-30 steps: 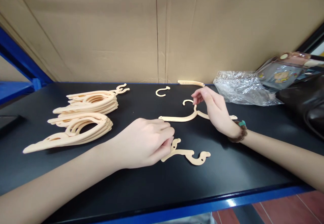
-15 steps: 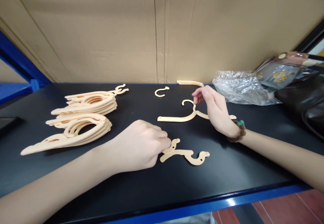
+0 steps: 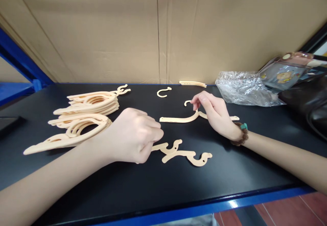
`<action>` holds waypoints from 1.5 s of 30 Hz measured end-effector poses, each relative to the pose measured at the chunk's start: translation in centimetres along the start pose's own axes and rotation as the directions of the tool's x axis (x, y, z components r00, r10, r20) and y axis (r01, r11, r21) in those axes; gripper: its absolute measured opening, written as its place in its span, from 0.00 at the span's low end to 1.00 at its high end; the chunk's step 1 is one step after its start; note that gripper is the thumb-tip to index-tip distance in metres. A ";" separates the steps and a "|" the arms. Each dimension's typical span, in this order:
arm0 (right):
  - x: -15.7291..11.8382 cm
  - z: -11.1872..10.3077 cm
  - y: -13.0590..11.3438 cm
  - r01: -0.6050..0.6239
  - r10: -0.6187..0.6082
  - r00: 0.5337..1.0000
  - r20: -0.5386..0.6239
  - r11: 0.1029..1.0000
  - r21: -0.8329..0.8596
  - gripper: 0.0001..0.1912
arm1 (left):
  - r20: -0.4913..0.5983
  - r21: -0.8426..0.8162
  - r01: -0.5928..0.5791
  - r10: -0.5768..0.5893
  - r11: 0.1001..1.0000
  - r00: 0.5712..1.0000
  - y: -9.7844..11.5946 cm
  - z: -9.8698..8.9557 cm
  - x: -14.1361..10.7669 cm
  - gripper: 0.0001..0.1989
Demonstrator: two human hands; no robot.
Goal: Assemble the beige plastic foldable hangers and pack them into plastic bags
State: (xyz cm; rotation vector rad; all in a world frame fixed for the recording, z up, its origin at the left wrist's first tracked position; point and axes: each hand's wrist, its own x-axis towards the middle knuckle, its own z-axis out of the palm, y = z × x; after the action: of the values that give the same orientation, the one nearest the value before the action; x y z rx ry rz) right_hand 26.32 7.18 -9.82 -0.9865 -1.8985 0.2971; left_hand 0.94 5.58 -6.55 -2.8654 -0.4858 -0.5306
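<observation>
My left hand (image 3: 139,135) is closed above the left end of a beige curved piece (image 3: 173,148); what its fingers hold, if anything, is hidden. A second curved piece (image 3: 198,159) lies just right of that one. My right hand (image 3: 211,111) has its fingers bent together over the hook (image 3: 187,103) and neck of a beige hanger (image 3: 178,119) lying flat; whether it grips anything is hidden. Two stacks of beige hangers, a rear one (image 3: 102,108) and a front one (image 3: 87,137), lie left of my left hand.
A loose hook (image 3: 163,92) and thin beige strips (image 3: 192,83) lie at the back of the black table (image 3: 178,192). Crumpled clear plastic (image 3: 245,91) and a dark bag (image 3: 309,100) occupy the right. A cardboard wall (image 3: 114,31) stands behind.
My left hand has moved left and up, uncovering more of the curved piece. My right hand has shifted slightly down and left, covering part of the hanger's hook.
</observation>
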 end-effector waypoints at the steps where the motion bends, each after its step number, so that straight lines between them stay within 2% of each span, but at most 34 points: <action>1: 0.0 0.0 0.0 0.006 -0.006 1.000 0.005 1.000 -0.005 0.18 | -0.007 -0.002 0.014 -0.014 1.000 1.000 -0.1 0.1 -0.1 0.08; 6: 0.0 0.0 0.0 0.041 -0.039 0.999 0.029 0.997 -0.065 0.18 | -0.008 0.025 0.091 -0.091 0.996 0.996 0.0 0.2 0.0 0.10; 11: 0.0 0.0 -0.2 0.069 -0.065 0.997 0.047 0.992 -0.101 0.17 | 0.115 0.028 0.135 -0.138 0.990 0.984 0.4 -0.3 0.4 0.10; 19: -0.1 -0.1 -0.2 0.143 -0.125 0.986 0.112 0.975 -0.170 0.15 | 0.169 -0.019 0.018 -0.014 1.000 0.985 0.9 -0.1 0.6 0.15; 24: 0.1 0.1 -0.3 0.214 -0.154 0.957 0.247 0.948 -0.237 0.13 | 0.244 -0.086 0.123 -0.099 0.989 0.965 1.7 0.3 1.0 0.07; 27: 0.1 0.2 -0.3 0.254 -0.164 0.924 0.346 0.939 -0.231 0.09 | 0.299 -0.142 0.166 -0.118 0.976 0.947 1.8 0.6 1.0 0.08; 30: 0.1 0.2 -0.2 0.291 -0.188 0.896 0.402 0.933 -0.211 0.10 | 0.325 -0.203 0.207 -0.133 0.957 0.936 1.7 0.7 0.8 0.07; 38: 0.1 0.4 0.1 0.312 -0.176 0.883 0.436 0.913 -0.263 0.16 | 0.316 -0.313 0.360 -0.261 0.879 0.912 1.5 0.7 0.9 0.06; 41: 0.1 0.4 0.2 0.312 -0.167 0.877 0.450 0.911 -0.270 0.16 | 0.252 -0.249 0.425 -0.366 0.870 0.896 0.9 0.6 1.0 0.02; 45: 0.1 0.4 0.2 0.313 -0.162 0.871 0.465 0.911 -0.268 0.10 | 0.167 -0.083 0.517 -0.500 0.852 0.850 -0.2 0.2 1.1 0.07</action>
State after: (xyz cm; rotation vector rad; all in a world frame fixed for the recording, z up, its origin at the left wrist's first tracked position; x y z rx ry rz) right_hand 26.08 7.49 -10.04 -0.9389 -2.5215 0.0394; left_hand 1.90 6.13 -6.31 -2.8870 -1.3073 -0.4461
